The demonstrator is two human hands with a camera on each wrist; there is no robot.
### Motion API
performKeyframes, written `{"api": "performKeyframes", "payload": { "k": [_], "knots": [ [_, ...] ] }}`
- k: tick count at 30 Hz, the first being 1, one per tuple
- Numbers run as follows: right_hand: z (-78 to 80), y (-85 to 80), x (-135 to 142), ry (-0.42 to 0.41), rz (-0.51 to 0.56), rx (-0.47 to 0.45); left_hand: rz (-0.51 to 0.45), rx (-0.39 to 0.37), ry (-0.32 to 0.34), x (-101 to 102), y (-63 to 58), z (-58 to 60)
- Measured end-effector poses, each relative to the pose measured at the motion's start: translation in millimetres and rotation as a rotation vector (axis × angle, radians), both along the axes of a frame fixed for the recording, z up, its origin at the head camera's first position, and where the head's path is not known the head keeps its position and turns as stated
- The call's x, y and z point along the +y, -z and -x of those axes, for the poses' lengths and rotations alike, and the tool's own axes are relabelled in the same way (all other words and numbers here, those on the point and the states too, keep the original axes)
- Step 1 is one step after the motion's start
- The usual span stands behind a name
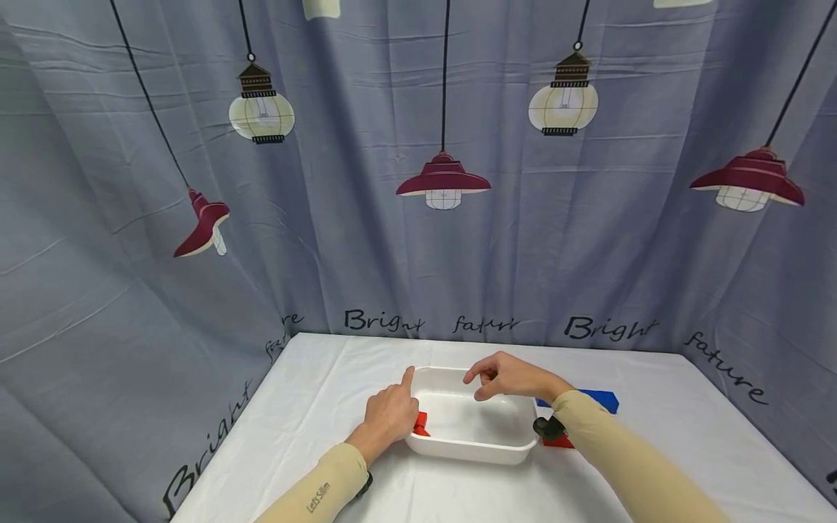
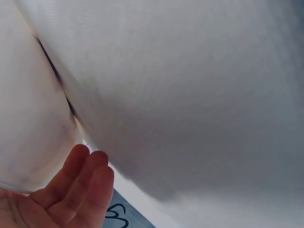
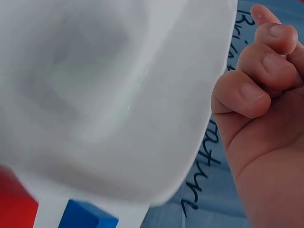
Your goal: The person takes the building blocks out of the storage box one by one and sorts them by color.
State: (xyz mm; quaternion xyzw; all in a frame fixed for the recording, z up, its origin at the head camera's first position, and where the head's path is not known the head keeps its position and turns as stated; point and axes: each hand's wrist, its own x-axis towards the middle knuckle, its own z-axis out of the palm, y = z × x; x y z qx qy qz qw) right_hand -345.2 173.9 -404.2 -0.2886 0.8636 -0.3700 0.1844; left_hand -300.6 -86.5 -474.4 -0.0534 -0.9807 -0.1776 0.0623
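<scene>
A white rectangular tub (image 1: 471,452) stands on the table. At its left side is my left hand (image 1: 391,412), the index finger stretched along the rim. In the left wrist view, the other fingers of this left hand (image 2: 78,190) lie loosely extended beside the tub's outer wall (image 2: 35,99). A red piece (image 1: 421,424) shows inside the tub, close to the left hand; whether they touch I cannot tell. My right hand (image 1: 510,376) hovers over the tub's right far part, its fingers (image 3: 259,95) loosely bent with nothing held.
Right of the tub, partly behind the right arm, lie a blue block (image 1: 600,399) and a red block (image 1: 557,441). A white cloth covers the table (image 1: 320,407). Behind it hangs a grey-blue curtain (image 1: 366,240) printed with lamps and lettering.
</scene>
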Motion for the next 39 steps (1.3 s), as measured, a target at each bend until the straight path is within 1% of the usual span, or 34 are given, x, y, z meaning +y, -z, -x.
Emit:
{"api": "performKeyframes", "payload": {
  "k": [6,10,17,23,33,39],
  "knots": [
    [11.2,11.5,-15.4,-0.013,-0.002,-0.011,-0.001,0.021,-0.001,0.9,-0.2,1.0],
    [16.3,19.2,-24.2,-0.023,0.002,-0.026,0.006,0.005,-0.001,2.3,-1.8,1.3],
    [21.9,32.4,-37.6,-0.024,0.021,-0.067,0.019,-0.016,0.004,2.1,-2.5,0.7],
    [24.4,43.2,-48.6,-0.017,0.023,-0.087,0.017,-0.008,0.005,1.3,-0.7,1.5],
    [25.3,60.2,-63.8,-0.047,0.034,-0.066,0.025,0.004,0.008,1.4,1.2,1.5],
    [26.1,66.7,-73.4,-0.065,0.021,-0.024,0.025,0.01,0.011,0.3,1.2,1.7]
  ]
}}
